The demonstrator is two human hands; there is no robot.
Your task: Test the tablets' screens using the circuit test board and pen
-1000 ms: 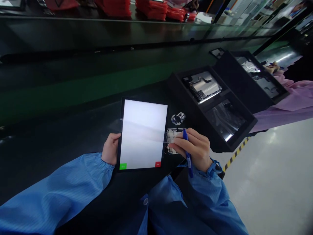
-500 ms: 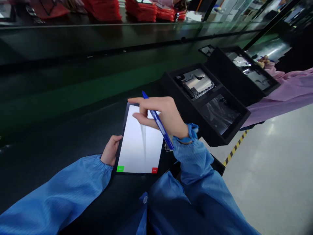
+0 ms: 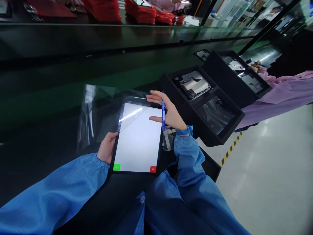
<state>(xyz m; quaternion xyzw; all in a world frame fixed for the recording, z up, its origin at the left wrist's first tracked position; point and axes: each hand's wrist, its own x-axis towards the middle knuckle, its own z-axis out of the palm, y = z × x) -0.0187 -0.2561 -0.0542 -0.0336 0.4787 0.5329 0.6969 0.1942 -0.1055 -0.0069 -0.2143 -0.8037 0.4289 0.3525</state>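
A tablet with a blank white screen lies on the dark bench, with a green button and a red button at its lower corners. My left hand grips its left edge. A transparent plastic film spreads from the bench over the tablet's upper left part. My right hand is above the tablet's upper right corner, with a blue pen held upright among its fingers. A small circuit board lies right of the tablet, partly hidden by my right sleeve.
Black compartment trays holding metal parts stand right of the tablet. A co-worker's pink sleeve and hand are beyond them. Red stacks lie at the far back. Yellow-black tape marks the grey floor.
My right hand has moved back from over the screen to the upper right corner, and the pen now stands upright. The transparent film now shows over the tablet and the bench to its left.
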